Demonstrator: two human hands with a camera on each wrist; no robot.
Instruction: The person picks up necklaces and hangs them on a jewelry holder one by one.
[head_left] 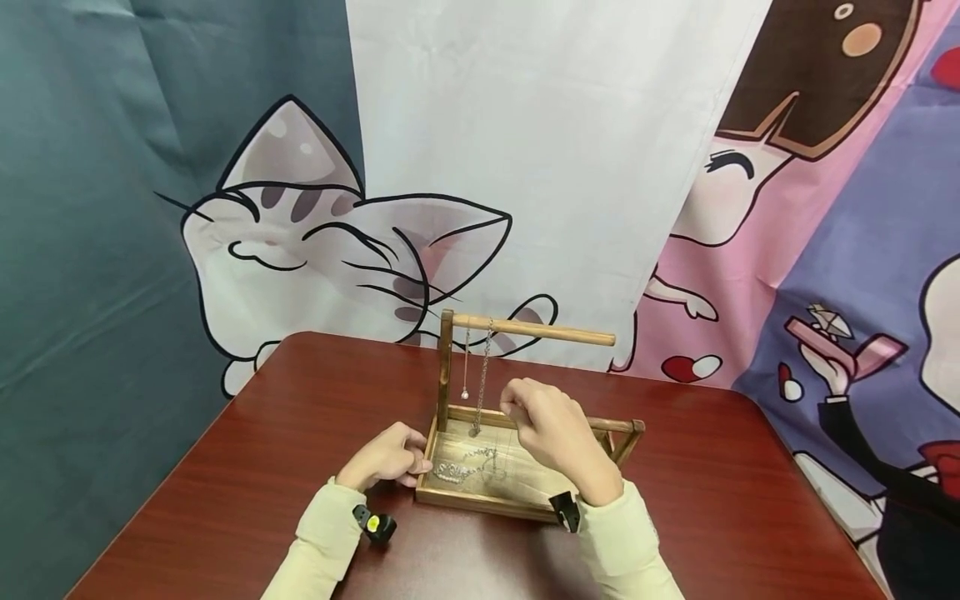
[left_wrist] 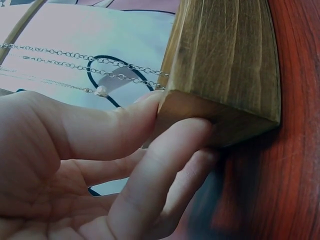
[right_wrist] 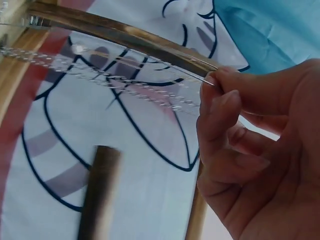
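A wooden jewelry stand (head_left: 487, 503) has a tray base, with a horizontal bar (head_left: 555, 333) on an upright post. My left hand (head_left: 392, 457) grips the tray's left wall at the front corner, thumb on top and fingers against the outer side, as the left wrist view (left_wrist: 135, 165) shows. Raised over the tray, my right hand (head_left: 551, 429) pinches a thin necklace chain (right_wrist: 187, 72) between thumb and index finger. From the bar hang a silver chain necklace (head_left: 483, 375) and a fine necklace with a pearl-like pendant (head_left: 465, 393). A silver chain (head_left: 452, 472) lies heaped inside the tray.
A second, lower bar (head_left: 611, 425) runs at the tray's right side, joined to a short post (head_left: 628, 442). The stand sits on a dark red wooden table (head_left: 315, 400). Behind it hangs a cloth backdrop (head_left: 555, 167) with cartoon figures.
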